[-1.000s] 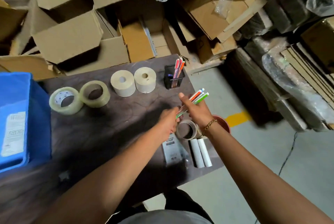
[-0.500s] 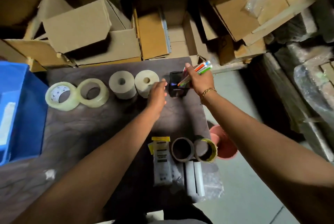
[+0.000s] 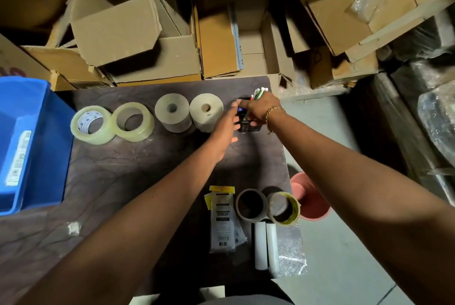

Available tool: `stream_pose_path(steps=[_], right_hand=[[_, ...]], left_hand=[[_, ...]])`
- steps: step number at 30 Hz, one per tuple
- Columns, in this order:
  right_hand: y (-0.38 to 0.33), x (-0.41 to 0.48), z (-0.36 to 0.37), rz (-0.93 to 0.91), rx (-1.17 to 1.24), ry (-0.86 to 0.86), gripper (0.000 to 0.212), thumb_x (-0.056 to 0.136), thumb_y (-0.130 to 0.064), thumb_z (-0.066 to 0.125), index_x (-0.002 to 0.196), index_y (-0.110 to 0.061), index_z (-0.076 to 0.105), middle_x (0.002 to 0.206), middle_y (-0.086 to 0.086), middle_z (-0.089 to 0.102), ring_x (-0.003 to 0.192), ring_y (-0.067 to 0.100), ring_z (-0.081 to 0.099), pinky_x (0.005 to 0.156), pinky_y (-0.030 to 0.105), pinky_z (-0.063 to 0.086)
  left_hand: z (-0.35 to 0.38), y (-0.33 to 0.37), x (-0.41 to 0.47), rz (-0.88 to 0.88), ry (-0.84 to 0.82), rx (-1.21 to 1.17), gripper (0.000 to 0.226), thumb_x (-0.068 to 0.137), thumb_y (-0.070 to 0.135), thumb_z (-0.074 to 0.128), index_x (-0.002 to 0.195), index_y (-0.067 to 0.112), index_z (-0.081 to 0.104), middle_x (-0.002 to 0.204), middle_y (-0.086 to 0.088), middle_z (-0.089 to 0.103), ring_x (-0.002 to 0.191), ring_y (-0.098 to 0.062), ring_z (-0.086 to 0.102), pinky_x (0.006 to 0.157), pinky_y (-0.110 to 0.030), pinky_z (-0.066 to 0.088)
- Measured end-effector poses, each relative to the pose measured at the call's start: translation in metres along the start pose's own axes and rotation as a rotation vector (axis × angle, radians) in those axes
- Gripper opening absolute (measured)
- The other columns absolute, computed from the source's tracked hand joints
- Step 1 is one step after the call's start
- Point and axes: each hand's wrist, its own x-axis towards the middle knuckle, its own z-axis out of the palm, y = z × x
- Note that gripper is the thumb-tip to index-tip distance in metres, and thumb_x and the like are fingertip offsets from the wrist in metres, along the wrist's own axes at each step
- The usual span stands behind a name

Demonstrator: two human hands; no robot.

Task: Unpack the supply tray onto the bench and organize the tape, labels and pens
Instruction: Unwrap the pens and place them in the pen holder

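- A blue plastic tray sits at the left end of the dark wooden bench.
- Along the bench's far edge runs a row, left to right: a clear tape roll with printed core, a plain clear tape roll touching it, a pale paper label roll, a second paper label roll just beside it, then a black mesh pen holder (rightmost, near the corner).
- A bundle of coloured plastic pens stands over the holder in the right hand; the left hand touches the holder's left side.
- At the near right corner lie a printed plastic packet, then to its right a brown tape roll and a yellow-edged tape roll, with two white tubes in front of these.
- Brown cardboard boxes pile up behind the bench; a red plastic pot stands on the floor to its right.
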Motion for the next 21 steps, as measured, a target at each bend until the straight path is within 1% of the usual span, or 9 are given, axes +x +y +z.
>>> stream_pose_path(steps=[2,4,6,9,12,16,18,20,21], right_hand=[[-0.003,-0.001,-0.007,0.02,0.029,-0.094,0.041,0.076,-0.037,0.08,0.099,-0.004,0.067,0.09,0.017,0.073,0.077,0.026,0.073,0.063,0.04,0.063],[-0.003,-0.006,-0.014,0.023,0.045,-0.127,0.042,0.077,-0.034,0.08,0.102,-0.004,0.067,0.091,0.016,0.073,0.082,0.026,0.074,0.065,0.04,0.063],[0.0,-0.012,-0.021,0.018,0.083,-0.121,0.041,0.078,-0.037,0.078,0.103,-0.006,0.067,0.092,0.014,0.074,0.082,0.024,0.075,0.063,0.036,0.062],[0.005,-0.027,-0.032,0.001,0.188,-0.085,0.041,0.081,-0.042,0.074,0.105,-0.009,0.067,0.093,0.012,0.075,0.077,0.021,0.075,0.056,0.031,0.06],[0.015,-0.05,-0.042,-0.001,0.295,-0.075,0.038,0.087,-0.039,0.067,0.11,-0.009,0.063,0.099,0.011,0.072,0.074,0.019,0.072,0.051,0.028,0.057],[0.043,-0.086,-0.045,-0.015,0.307,-0.038,0.033,0.091,-0.037,0.062,0.112,-0.011,0.062,0.101,0.007,0.07,0.076,0.021,0.069,0.06,0.035,0.059],[0.066,-0.108,-0.041,-0.014,0.319,-0.001,0.032,0.093,-0.035,0.059,0.111,-0.01,0.062,0.101,0.008,0.07,0.077,0.023,0.068,0.062,0.035,0.058],[0.094,-0.133,-0.03,0.019,0.342,0.05,0.029,0.093,-0.031,0.058,0.108,-0.007,0.064,0.097,0.007,0.072,0.073,0.023,0.067,0.058,0.032,0.055],[0.109,-0.145,-0.022,0.042,0.377,0.083,0.026,0.092,-0.028,0.059,0.104,-0.006,0.064,0.092,0.007,0.071,0.07,0.023,0.065,0.057,0.03,0.052]], left_hand=[[-0.001,0.0,-0.003,0.009,-0.019,0.008,0.055,0.102,0.054,0.031,0.143,0.021,0.045,0.147,-0.006,0.05,0.133,-0.022,0.049,0.108,-0.049,0.038],[-0.001,0.0,-0.006,0.011,-0.034,0.013,0.055,0.102,0.054,0.031,0.143,0.022,0.045,0.147,-0.006,0.049,0.133,-0.022,0.049,0.107,-0.049,0.038],[-0.001,0.0,-0.009,0.01,-0.045,0.022,0.055,0.101,0.055,0.031,0.143,0.022,0.046,0.147,-0.005,0.049,0.133,-0.022,0.049,0.106,-0.048,0.039],[-0.003,-0.002,-0.017,0.016,-0.05,0.021,0.057,0.101,0.055,0.033,0.146,0.022,0.043,0.151,-0.005,0.045,0.136,-0.022,0.046,0.107,-0.048,0.038],[-0.012,-0.008,-0.027,0.012,-0.029,0.024,0.058,0.101,0.054,0.034,0.147,0.02,0.042,0.15,-0.006,0.045,0.136,-0.024,0.045,0.11,-0.048,0.036],[-0.032,-0.032,-0.04,0.017,-0.019,0.089,0.056,0.1,0.053,0.038,0.143,0.019,0.047,0.141,-0.005,0.052,0.129,-0.024,0.05,0.102,-0.043,0.04],[-0.044,-0.05,-0.048,0.013,-0.03,0.155,0.051,0.099,0.05,0.041,0.136,0.017,0.053,0.128,-0.003,0.057,0.117,-0.021,0.054,0.093,-0.038,0.041],[-0.055,-0.069,-0.057,0.004,-0.046,0.191,0.037,0.1,0.046,0.043,0.116,0.017,0.06,0.101,0.001,0.058,0.091,-0.015,0.055,0.075,-0.03,0.04],[-0.061,-0.08,-0.061,-0.001,-0.043,0.202,0.028,0.1,0.043,0.044,0.103,0.02,0.06,0.087,0.004,0.054,0.076,-0.012,0.05,0.065,-0.027,0.037]])
